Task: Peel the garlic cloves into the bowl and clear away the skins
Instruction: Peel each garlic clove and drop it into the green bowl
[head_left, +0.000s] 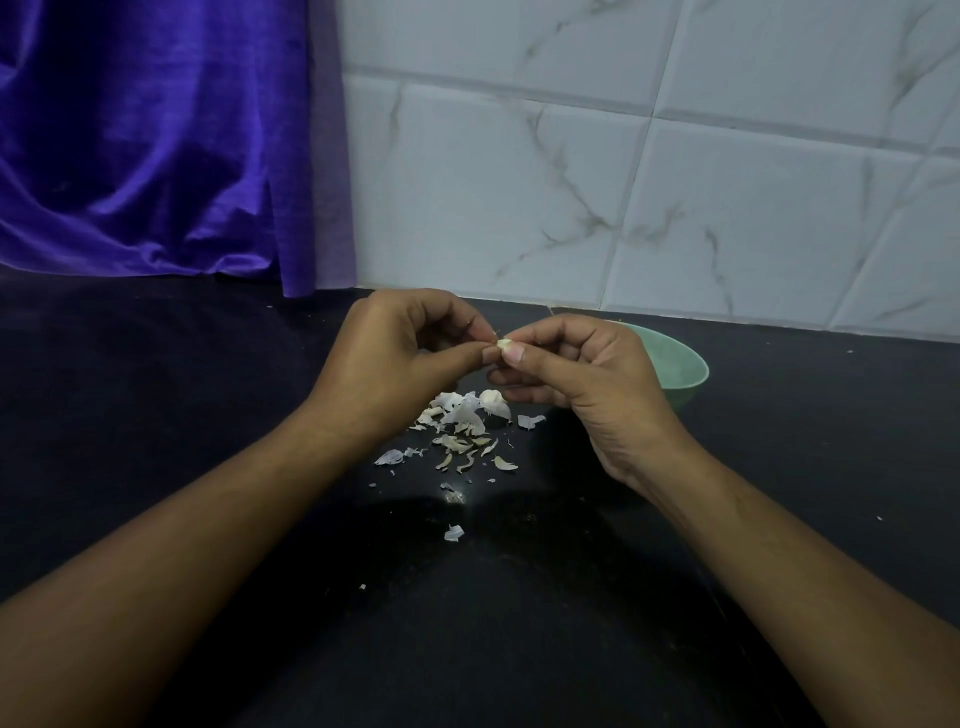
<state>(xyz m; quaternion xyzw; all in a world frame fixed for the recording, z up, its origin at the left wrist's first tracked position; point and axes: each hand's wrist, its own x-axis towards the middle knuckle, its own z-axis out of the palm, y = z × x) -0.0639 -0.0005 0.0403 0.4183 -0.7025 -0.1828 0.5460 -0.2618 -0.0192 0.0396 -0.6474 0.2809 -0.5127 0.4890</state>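
one clove (503, 344) pinched between hands (395, 358) (587, 374), skins (462, 426) below

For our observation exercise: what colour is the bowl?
The bowl is pale green; the head view shows it.

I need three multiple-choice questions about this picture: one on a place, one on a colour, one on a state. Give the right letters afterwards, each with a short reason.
1. What colour is the bowl? A) red B) light green C) yellow
2. Where do the garlic skins lie? A) in the bowl B) on the black counter C) on a plate
3. How is the garlic clove held? A) it lies untouched B) one hand alone grips it C) both hands pinch it
Answers: 1 B, its green rim shows behind the right hand; 2 B, the pale pile rests on the counter; 3 C, fingertips of the left hand and right hand meet on it.
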